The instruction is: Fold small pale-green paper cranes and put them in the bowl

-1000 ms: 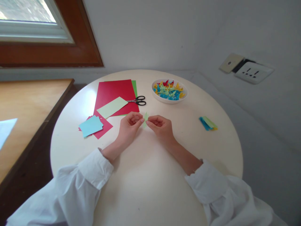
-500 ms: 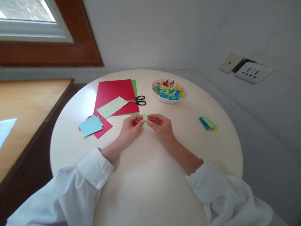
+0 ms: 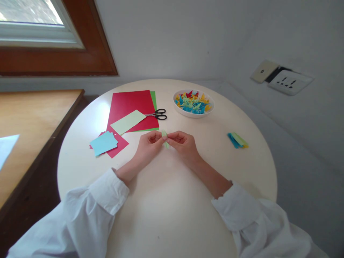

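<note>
A small folded piece of light green paper (image 3: pixel 165 134) is pinched between my two hands above the middle of the round white table (image 3: pixel 166 215). My left hand (image 3: pixel 151 144) grips it from the left with thumb and fingertips. From the right, my right hand (image 3: pixel 183 143) pinches it the same way, and the two thumbs nearly meet. The fingers partly cover the paper, so its exact folds cannot be made out. Just beyond the hands lie black-handled scissors (image 3: pixel 160 114), their blades partly under a pale green paper strip (image 3: pixel 128 122).
Red paper sheets (image 3: pixel 131 100) lie over green ones at the back left. Light blue paper squares (image 3: pixel 104 143) rest on red ones nearer. A white bowl (image 3: pixel 192 115) holds many colourful folded paper cranes. Folded paper strips (image 3: pixel 238 141) lie at the right.
The folded green paper has tilted, its upper tip leaning to the left. My fingers have shifted slightly around it, and the rest lies as before.
</note>
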Available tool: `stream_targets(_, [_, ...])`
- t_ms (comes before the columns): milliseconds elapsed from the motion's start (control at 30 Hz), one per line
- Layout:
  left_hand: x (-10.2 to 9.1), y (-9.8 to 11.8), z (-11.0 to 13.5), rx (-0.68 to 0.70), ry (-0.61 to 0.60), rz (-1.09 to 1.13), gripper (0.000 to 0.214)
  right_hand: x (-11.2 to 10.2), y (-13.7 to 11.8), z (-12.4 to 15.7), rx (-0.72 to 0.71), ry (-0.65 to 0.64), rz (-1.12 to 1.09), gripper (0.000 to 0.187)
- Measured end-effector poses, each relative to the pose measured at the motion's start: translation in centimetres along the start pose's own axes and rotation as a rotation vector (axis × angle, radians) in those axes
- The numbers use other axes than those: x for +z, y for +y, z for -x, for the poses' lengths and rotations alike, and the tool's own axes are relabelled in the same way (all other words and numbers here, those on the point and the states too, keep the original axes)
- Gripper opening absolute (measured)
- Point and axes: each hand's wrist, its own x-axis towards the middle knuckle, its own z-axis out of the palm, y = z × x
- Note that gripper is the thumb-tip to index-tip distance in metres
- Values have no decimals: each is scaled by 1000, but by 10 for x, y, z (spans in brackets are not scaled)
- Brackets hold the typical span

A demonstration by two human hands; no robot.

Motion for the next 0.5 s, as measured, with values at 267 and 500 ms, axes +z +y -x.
stream_targets(267, [-1, -1, -1, -25, 38, 100, 20, 1, 4, -2, 10, -27, -7, 24])
stream_targets(500, [1, 4, 0, -55, -2, 184, 17, 0, 2, 0, 20, -153, 126, 18])
